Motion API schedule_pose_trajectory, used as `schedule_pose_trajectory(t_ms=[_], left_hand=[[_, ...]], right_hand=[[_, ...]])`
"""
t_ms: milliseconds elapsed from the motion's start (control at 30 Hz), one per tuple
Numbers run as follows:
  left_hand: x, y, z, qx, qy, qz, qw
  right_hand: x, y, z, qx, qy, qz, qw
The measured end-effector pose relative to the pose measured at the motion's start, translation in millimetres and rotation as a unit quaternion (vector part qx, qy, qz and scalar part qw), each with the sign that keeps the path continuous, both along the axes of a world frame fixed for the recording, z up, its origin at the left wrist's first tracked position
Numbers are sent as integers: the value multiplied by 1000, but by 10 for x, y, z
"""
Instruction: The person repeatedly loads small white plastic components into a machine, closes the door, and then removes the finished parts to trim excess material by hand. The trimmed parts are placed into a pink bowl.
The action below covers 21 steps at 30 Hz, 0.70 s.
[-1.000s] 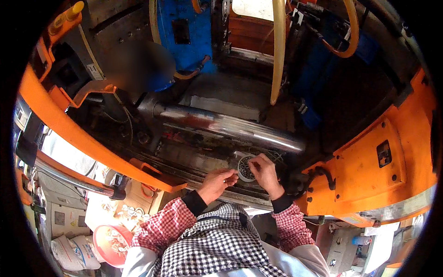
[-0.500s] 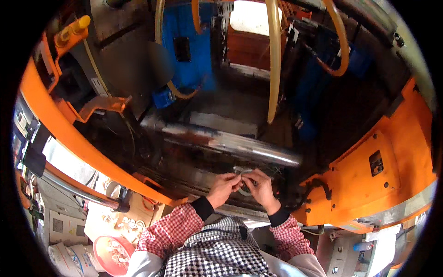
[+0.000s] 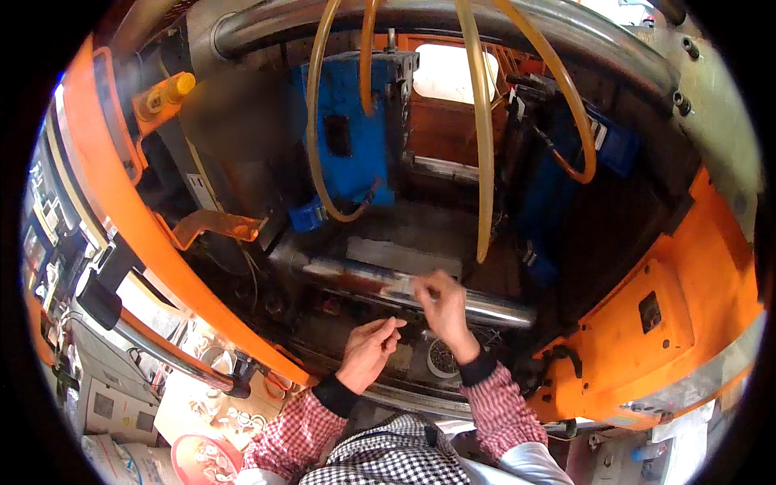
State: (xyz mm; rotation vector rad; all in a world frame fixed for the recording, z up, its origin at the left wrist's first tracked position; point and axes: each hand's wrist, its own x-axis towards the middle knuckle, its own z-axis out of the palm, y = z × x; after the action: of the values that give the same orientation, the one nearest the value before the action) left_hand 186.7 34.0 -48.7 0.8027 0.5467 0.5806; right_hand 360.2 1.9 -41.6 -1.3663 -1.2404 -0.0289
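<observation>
My left hand (image 3: 372,352) is closed, thumb against bent fingers, in front of the shiny metal bar (image 3: 368,277). Anything in its pinch is too small to make out. My right hand (image 3: 444,311) is raised ahead and to the right, over that bar, with thumb and fingers drawn together. Its fingertips are slightly blurred, and I cannot see what they hold, if anything. Beneath the right wrist stands a small white bowl (image 3: 433,369) with fine greyish bits inside; the hand and cuff hide part of it.
Blue mould blocks (image 3: 364,133) stand inside the machine, with yellowish hoses (image 3: 482,162) hanging between. Orange guards (image 3: 630,331) flank both sides. At lower left are a table (image 3: 182,404) with pale ring-like parts and a pink basin (image 3: 179,461) holding more.
My hands were together at the fingertips and are now apart. The right hand has moved up and forward, uncovering more of the bowl. The whole view has tilted upward.
</observation>
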Motion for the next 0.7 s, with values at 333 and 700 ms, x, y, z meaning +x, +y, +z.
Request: schedule_pose_trajectory(t_ms=[333,700], left_hand=[[-518,-394,-43,-82,90,1,993],[-516,-350,-168,-63,131,-31,989]], right_hand=[[1092,2403,366,103,96,-241,960],[1404,2943,256,73,132,-232,961]])
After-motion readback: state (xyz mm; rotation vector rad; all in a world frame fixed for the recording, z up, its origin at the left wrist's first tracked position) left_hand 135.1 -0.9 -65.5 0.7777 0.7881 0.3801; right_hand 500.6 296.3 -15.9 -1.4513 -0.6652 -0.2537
